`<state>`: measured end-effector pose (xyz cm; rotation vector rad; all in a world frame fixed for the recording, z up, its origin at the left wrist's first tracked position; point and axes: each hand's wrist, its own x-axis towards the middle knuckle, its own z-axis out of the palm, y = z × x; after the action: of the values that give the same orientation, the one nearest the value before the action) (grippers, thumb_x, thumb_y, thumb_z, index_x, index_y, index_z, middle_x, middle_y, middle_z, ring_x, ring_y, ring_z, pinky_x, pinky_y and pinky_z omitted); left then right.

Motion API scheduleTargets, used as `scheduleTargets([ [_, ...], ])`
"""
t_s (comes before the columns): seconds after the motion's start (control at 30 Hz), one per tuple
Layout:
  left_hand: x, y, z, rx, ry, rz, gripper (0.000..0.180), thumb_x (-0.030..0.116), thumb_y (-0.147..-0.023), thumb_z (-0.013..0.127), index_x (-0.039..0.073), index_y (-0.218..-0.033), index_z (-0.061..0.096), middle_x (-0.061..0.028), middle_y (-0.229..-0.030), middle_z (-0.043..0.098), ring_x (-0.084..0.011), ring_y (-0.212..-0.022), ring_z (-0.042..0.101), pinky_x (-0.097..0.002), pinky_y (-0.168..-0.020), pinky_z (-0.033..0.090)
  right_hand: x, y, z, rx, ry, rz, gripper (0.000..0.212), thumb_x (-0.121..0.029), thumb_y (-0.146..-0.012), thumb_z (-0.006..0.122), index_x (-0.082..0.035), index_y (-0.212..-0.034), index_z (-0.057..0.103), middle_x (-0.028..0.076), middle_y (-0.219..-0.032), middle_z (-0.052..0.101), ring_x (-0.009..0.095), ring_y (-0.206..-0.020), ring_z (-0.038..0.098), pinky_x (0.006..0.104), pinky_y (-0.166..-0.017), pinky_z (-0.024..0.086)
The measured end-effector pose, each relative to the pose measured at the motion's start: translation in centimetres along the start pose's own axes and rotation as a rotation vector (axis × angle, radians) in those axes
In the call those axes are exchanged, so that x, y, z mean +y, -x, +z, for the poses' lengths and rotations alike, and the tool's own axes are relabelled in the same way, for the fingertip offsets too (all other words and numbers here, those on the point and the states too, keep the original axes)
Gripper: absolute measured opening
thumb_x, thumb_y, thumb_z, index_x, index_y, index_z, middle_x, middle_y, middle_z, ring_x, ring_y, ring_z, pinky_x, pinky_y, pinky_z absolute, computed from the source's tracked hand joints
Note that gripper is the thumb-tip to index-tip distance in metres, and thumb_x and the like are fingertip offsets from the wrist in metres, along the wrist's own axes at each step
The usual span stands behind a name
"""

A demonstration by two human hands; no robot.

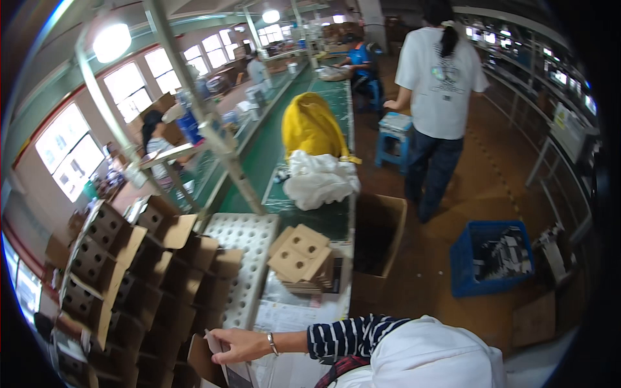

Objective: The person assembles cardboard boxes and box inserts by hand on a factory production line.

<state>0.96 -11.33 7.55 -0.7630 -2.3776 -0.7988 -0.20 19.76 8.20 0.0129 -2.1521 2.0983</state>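
Note:
My right hand [240,345] reaches in from the lower right, in a striped sleeve with a metal bracelet at the wrist. Its fingers and thumb close on the pale edge of a cardboard piece [206,363], partly cut off by the lower edge. Left of it stand rows of open brown cardboard boxes [139,291], some with round holes in their walls. Beyond the hand, a stack of cardboard inserts [301,253] with round holes lies on the bench. My left hand is out of view.
A white perforated board [242,236] lies behind the boxes. Farther along the green bench [330,97] are white plastic wrapping [320,181] and a yellow cloth [310,126]. Right are an open carton [381,239], a blue crate [459,262], a stool [393,139] and a standing person [440,97].

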Motion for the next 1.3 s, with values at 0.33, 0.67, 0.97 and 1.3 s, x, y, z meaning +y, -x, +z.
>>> scheduleTargets([
  [0.33, 3.3, -0.6, 7.6, -0.166, 0.204, 0.073, 0.040, 0.023, -0.085, 0.065, -0.007, -0.110, 0.054, -0.0252, -0.105, 0.059, -0.0388, -0.090, 0.059, -0.0473, -0.078, 0.048, -2.6, 6.5, -2.9, -0.605, -0.001, -0.339, 0.079, -0.051, -0.080, 0.066, -0.001, -0.136, 0.040, 0.016, -0.136, 0.047, 0.035, -0.125, 0.045, 0.0562, -0.107, 0.028],
  [0.67, 3.9, -0.7, 10.9, -0.262, 0.298, 0.088, 0.048, 0.025, -0.081, 0.068, -0.006, -0.113, 0.051, -0.0244, -0.107, 0.057, -0.0379, -0.094, 0.057, -0.0468, -0.081, 0.047, 3.0, 5.5, -22.8, -0.193, 1.071, 0.297, 0.107, -0.034, -0.052, 0.088, -0.017, -0.143, 0.033, 0.021, -0.131, 0.042, 0.037, -0.118, 0.048, 0.0437, -0.098, 0.040],
  [0.97, 4.9, -1.8, 13.5, -0.371, 0.410, 0.130, 0.055, 0.027, -0.077, 0.071, -0.005, -0.116, 0.048, -0.0236, -0.110, 0.055, -0.0370, -0.097, 0.055, -0.0463, -0.083, 0.046, 4.3, 6.1, -23.2, -0.355, 1.360, 0.459, 0.109, -0.029, -0.047, 0.090, -0.021, -0.140, 0.034, 0.028, -0.138, 0.034, 0.041, -0.119, 0.048, 0.0451, -0.097, 0.042],
  [1.3, 5.8, -2.8, 15.1, -0.481, 0.554, 0.180, 0.064, 0.029, -0.072, 0.074, -0.004, -0.119, 0.045, -0.0228, -0.113, 0.053, -0.0361, -0.101, 0.053, -0.0458, -0.086, 0.044, 5.2, 6.6, -24.4, -0.310, 1.373, 0.522, 0.083, -0.040, -0.056, 0.084, -0.009, -0.124, 0.047, 0.021, -0.108, 0.061, 0.037, -0.104, 0.058, 0.0409, -0.088, 0.047],
])
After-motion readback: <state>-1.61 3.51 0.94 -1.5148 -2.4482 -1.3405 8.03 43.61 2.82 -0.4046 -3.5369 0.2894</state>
